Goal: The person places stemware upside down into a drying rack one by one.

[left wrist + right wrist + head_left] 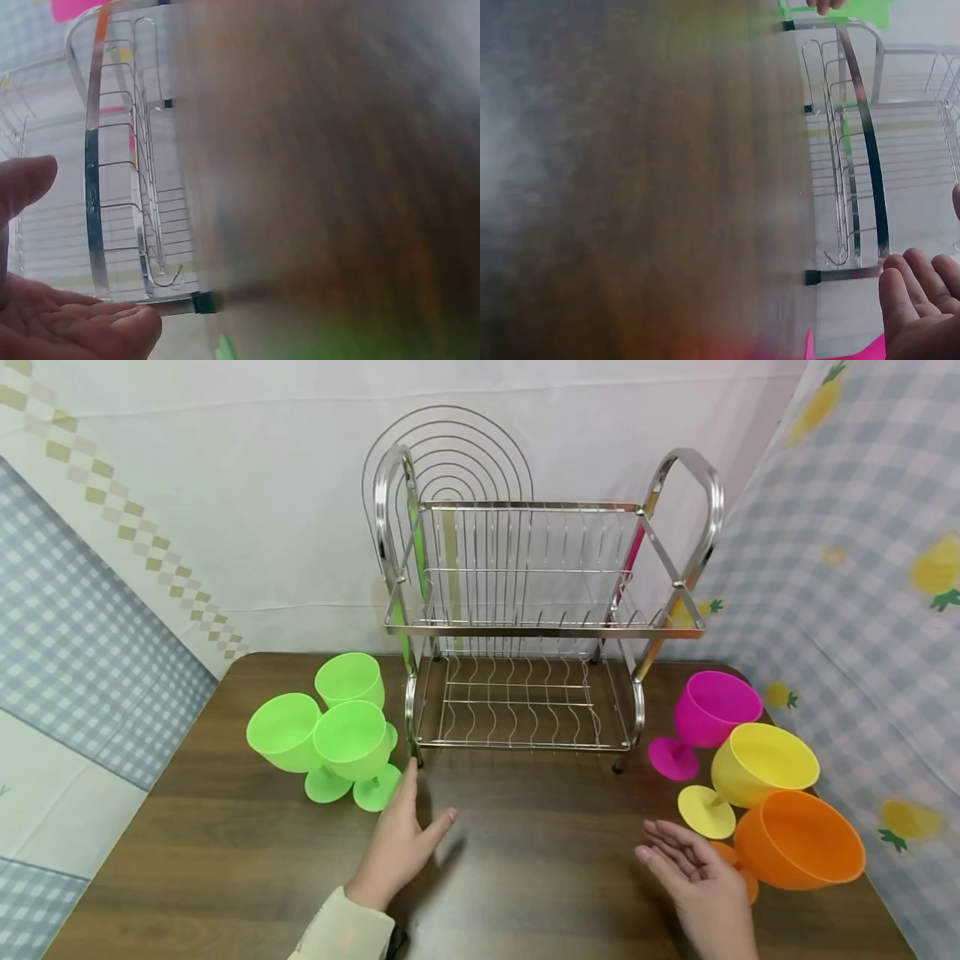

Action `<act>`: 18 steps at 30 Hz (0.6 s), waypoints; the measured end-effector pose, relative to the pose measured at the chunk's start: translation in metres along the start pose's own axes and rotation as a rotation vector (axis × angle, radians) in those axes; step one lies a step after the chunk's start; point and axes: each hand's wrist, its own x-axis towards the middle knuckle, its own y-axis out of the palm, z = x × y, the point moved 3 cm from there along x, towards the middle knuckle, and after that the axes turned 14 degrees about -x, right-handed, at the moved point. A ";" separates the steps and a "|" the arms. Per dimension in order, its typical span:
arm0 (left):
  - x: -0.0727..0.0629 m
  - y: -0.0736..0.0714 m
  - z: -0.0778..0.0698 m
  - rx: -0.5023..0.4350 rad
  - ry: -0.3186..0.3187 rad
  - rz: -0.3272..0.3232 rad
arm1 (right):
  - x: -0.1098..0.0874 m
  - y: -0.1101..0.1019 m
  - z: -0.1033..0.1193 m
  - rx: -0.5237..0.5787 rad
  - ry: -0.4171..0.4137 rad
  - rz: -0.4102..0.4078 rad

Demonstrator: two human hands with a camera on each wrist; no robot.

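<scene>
Left grip (397, 852): spread wide, right beside the green goblets (352, 743)
Green goblets: left of the rack (547, 632), stems vertical, mouths up
Right grip (701, 881): loosely spread by the orange goblet (798, 839) (touching? can't tell)
Orange goblet: at the tabletop's (525, 835) right, upright, long axis vertical, mouth up

1. The table (525, 835) was dark brown, wood-grained.
2. Near its back left corner, 3 goblets (352, 742) were lime green.
3. 1 magenta goblet (708, 714), 1 yellow goblet (757, 768) and 1 orange goblet (795, 843) lined its right edge.
4. The rack (547, 632) at its back edge was silver.
5. Beyond the right edge, cloth (847, 668) was blue-and-white checked with yellow pineapples (910, 819).
</scene>
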 end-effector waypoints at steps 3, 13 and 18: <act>0.003 -0.002 0.002 -0.044 -0.019 -0.024 | 0.000 -0.003 -0.005 0.030 0.047 -0.023; 0.018 -0.010 0.007 -0.156 -0.071 -0.081 | -0.005 -0.020 -0.026 0.143 0.185 -0.147; 0.026 -0.012 0.008 -0.154 -0.082 -0.080 | -0.007 -0.035 -0.039 0.113 0.156 -0.148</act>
